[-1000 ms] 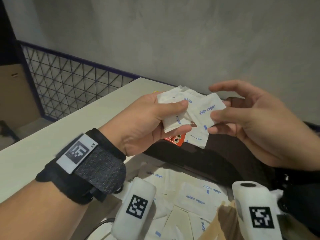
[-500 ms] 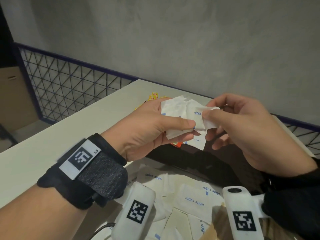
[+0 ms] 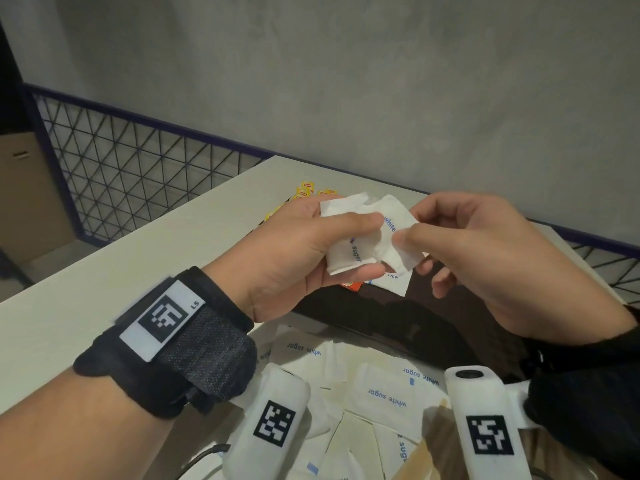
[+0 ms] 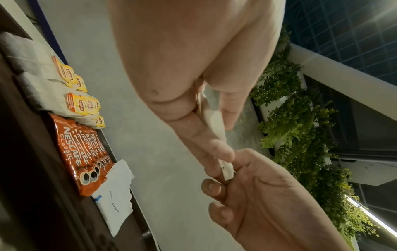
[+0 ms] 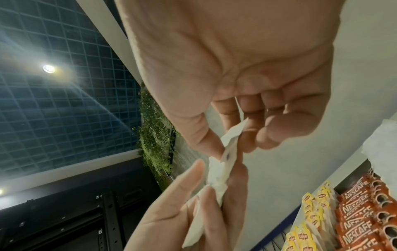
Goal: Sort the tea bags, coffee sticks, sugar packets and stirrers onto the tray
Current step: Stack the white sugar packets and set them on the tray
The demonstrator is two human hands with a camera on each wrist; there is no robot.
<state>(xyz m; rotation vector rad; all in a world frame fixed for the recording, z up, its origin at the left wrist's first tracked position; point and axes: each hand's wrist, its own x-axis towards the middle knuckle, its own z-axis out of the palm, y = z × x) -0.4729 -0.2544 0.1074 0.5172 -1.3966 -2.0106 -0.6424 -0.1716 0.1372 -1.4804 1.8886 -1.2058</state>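
Observation:
Above the dark tray (image 3: 408, 320), my left hand (image 3: 304, 251) grips a small stack of white sugar packets (image 3: 360, 237) between thumb and fingers. My right hand (image 3: 485, 258) pinches the right edge of the same stack (image 5: 227, 152) with thumb and forefinger. On the tray lie orange coffee sticks (image 4: 83, 151), yellow-tagged tea bags (image 4: 79, 103) and a white sugar packet (image 4: 116, 202). Loose sugar packets (image 3: 384, 396) are spread on the table (image 3: 138, 268) below my wrists. No stirrer is clearly seen.
A dark wire-mesh fence (image 3: 131, 181) runs along the table's far and left edges in front of a grey wall (image 3: 346, 81). A brown paper edge (image 3: 440, 441) lies at the bottom beside the loose packets. White wrist cameras (image 3: 273, 420) hang under both wrists.
My right hand has closed in from open fingers to a pinch on the packets held by my left hand. Both hands stayed together above the tray.

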